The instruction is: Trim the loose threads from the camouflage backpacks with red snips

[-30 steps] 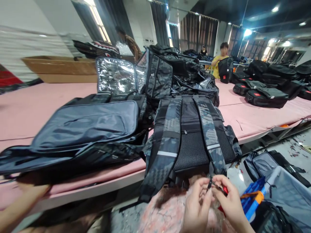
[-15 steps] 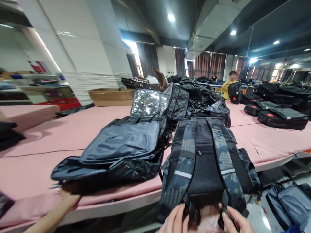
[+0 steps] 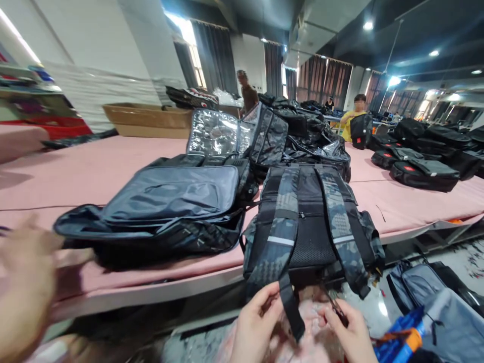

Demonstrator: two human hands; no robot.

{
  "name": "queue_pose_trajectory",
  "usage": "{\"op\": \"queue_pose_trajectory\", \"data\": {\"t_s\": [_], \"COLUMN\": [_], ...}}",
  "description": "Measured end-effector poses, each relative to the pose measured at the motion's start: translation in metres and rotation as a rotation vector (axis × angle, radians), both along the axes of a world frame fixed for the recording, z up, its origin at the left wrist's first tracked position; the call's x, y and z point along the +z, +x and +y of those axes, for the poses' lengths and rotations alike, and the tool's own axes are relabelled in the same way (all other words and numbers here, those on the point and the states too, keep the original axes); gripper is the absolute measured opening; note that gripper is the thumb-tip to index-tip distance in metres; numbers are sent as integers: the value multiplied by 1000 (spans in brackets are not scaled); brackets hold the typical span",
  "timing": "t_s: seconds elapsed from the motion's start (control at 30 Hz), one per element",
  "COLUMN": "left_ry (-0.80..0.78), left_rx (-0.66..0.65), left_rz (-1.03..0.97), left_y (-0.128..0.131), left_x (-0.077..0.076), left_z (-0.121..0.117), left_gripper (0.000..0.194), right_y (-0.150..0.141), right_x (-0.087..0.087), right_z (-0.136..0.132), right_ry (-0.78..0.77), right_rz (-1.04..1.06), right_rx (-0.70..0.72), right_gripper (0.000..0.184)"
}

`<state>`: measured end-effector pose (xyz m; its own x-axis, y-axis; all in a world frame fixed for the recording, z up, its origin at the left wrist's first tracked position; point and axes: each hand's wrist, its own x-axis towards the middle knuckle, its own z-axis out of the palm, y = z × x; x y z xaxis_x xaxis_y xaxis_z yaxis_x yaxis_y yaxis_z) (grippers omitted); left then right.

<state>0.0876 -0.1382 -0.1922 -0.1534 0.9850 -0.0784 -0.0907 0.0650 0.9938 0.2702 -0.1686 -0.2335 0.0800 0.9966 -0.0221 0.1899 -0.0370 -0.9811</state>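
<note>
A dark camouflage backpack (image 3: 310, 227) lies back-up on the pink table (image 3: 94, 166), its bottom end hanging over the near edge. My left hand (image 3: 257, 327) pinches the loose black webbing tail (image 3: 293, 312) of the backpack's left shoulder strap. My right hand (image 3: 348, 333) is closed around a thin dark tool (image 3: 335, 308) whose tip points at the backpack's lower edge. To the left lies an open dark bag (image 3: 162, 212). Another person's blurred hand (image 3: 22, 287) is at its near corner.
Further camouflage and clear-panelled bags (image 3: 234, 136) are piled behind. Black bags (image 3: 423, 171) lie on the table's right part, and a cardboard box (image 3: 147, 118) stands at the back. Grey bags (image 3: 434, 292) and a blue object (image 3: 401, 338) are on the floor at right. People work far off.
The view has tilted back down. My left hand has taken hold of the strap's webbing tail. The other person's hand at left has come up and nearer the camera.
</note>
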Motion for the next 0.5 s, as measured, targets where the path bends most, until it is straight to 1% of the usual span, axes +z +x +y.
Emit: {"op": "queue_pose_trajectory", "data": {"t_s": [0.03,0.07,0.13,0.17,0.2,0.3,0.33,0.37,0.43,0.5], "left_ry": [-71,-110,-117,-103,-83,-2,20,36,60,78], "left_rx": [-32,-57,-57,-40,-26,14,20,16,7,10], "left_rz": [-92,-143,-175,-173,-162,-88,-55,-24,21,50], "left_y": [1,2,4,5,5,6,7,7,8,8], "left_x": [6,9,10,7,3,-13,-18,-22,-25,-22], "left_z": [-3,-4,-6,-5,-4,-1,-1,-2,-4,-7], "left_gripper": [41,44,46,47,46,44,42,41,39,38], "right_y": [-3,-7,-14,-17,-20,-27,-29,-31,-33,-36], "right_x": [4,8,19,26,32,51,55,59,64,66], "right_z": [-1,-2,-1,-1,1,8,12,16,25,34], "right_ry": [8,22,67,107,158,348,405,446,485,470], "right_rz": [-9,-13,-2,-1,-11,-93,-122,-148,-180,-190], "right_rx": [4,-4,-15,-18,1,141,185,223,261,274], "right_gripper": [37,32,22,22,29,53,57,57,47,34]}}
